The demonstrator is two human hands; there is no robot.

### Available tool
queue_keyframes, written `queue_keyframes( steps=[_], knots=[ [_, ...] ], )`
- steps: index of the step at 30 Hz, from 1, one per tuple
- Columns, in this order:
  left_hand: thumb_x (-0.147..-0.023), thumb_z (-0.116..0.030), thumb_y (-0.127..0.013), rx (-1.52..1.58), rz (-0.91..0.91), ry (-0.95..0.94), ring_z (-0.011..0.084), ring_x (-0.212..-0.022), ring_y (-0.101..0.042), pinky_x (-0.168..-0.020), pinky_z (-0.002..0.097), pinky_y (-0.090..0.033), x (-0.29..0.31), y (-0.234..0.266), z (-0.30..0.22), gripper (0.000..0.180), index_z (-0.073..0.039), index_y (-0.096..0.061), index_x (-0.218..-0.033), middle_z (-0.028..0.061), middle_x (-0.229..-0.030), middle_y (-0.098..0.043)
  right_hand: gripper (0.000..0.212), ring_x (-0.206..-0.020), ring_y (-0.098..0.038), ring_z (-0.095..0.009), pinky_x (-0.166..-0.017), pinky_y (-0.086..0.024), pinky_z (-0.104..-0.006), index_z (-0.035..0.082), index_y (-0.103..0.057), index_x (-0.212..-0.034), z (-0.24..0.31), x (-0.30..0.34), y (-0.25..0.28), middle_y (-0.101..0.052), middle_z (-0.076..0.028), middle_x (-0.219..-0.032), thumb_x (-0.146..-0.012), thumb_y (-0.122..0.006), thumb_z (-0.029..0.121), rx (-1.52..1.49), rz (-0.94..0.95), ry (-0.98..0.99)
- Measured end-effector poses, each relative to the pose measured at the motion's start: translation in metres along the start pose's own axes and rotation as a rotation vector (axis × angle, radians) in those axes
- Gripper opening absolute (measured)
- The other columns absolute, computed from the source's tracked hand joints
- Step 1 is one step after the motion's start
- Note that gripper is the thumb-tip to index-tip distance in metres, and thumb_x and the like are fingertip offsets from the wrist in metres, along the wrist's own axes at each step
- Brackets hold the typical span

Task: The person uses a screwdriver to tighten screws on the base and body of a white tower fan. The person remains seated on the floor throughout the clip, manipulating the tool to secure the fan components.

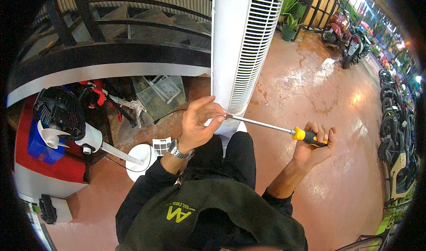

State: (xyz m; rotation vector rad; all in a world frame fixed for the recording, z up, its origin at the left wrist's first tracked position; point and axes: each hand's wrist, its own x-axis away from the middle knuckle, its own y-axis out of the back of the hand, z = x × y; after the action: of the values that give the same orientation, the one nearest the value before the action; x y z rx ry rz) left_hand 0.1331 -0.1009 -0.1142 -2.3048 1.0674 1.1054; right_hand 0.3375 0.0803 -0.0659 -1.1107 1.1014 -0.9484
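Glossy reddish floor [337, 175] gleams below, and up above it, near the lower end of the white tower unit [228, 38], hangs the screwdriver [262, 124]: right hand [308, 151], grip clamped round the yellow-and-black handle [299, 134]; left hand [199, 124], finger and thumb together at the far end. It looks rigid, fairly light, likely slick along the metal, so the chunky handle is the hold! Counting up: one screwdriver, one tower unit, one fan [91, 135].

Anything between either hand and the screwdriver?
Nothing visible. The right hand wraps the screwdriver handle directly; the left hand has its fingers right at the tip. Anything tiny held there is too small to make out.
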Motion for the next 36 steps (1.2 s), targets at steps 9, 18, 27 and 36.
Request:
queue_keyframes(
  steps=[9, 18, 27, 36],
  knots=[
    [-0.083, 0.003, -0.064, 0.273, -0.073, 0.093, 0.0262, -0.087, -0.066, -0.076, 0.0376, -0.057, -0.017, -0.039, -0.007, 0.062, 0.0, -0.03, -0.135, 0.0138, -0.091, -0.062, 0.008, -0.053, -0.044, -0.007, -0.063, -0.043, -0.0285, 0.01, -0.051, -0.095, 0.019, -0.008, 0.012, -0.044, 0.003, -0.063, -0.088, -0.052, 0.009, -0.099, -0.092, 0.094],
    [-0.083, 0.011, -0.059, 0.355, 0.057, -0.015, 0.0255, -0.092, -0.065, -0.082, 0.0378, -0.057, -0.032, -0.054, -0.018, 0.061, 0.0, -0.027, -0.134, 0.0169, -0.097, -0.061, 0.005, -0.056, -0.046, -0.009, -0.063, -0.044, -0.0312, 0.008, -0.051, -0.093, 0.026, -0.009, 0.02, -0.042, 0.002, -0.062, -0.088, -0.05, 0.01, -0.181, -0.085, 0.069],
    [-0.09, -0.003, -0.06, 0.819, -0.396, 0.314, 0.0153, -0.095, -0.062, -0.082, 0.0298, -0.055, -0.055, -0.101, 0.002, 0.03, -0.009, -0.044, -0.114, 0.0082, -0.1, -0.061, 0.007, -0.063, -0.049, -0.01, -0.071, -0.042, -0.0318, 0.011, -0.053, -0.085, 0.014, 0.003, 0.005, -0.044, 0.001, -0.067, -0.089, -0.051, 0.016, -0.098, 0.064, 0.448],
    [-0.097, -0.008, -0.051, 1.03, -0.506, 0.58, 0.0106, -0.096, -0.059, -0.088, 0.0238, -0.052, -0.146, -0.146, 0.022, 0.026, -0.003, -0.051, -0.122, 0.003, -0.106, -0.059, 0.03, -0.096, -0.061, -0.028, -0.095, -0.048, -0.0518, 0.016, -0.041, -0.11, -0.019, 0.01, -0.002, -0.052, -0.009, -0.103, -0.099, -0.04, 0.043, 0.644, 0.616, 1.007]
  ],
)
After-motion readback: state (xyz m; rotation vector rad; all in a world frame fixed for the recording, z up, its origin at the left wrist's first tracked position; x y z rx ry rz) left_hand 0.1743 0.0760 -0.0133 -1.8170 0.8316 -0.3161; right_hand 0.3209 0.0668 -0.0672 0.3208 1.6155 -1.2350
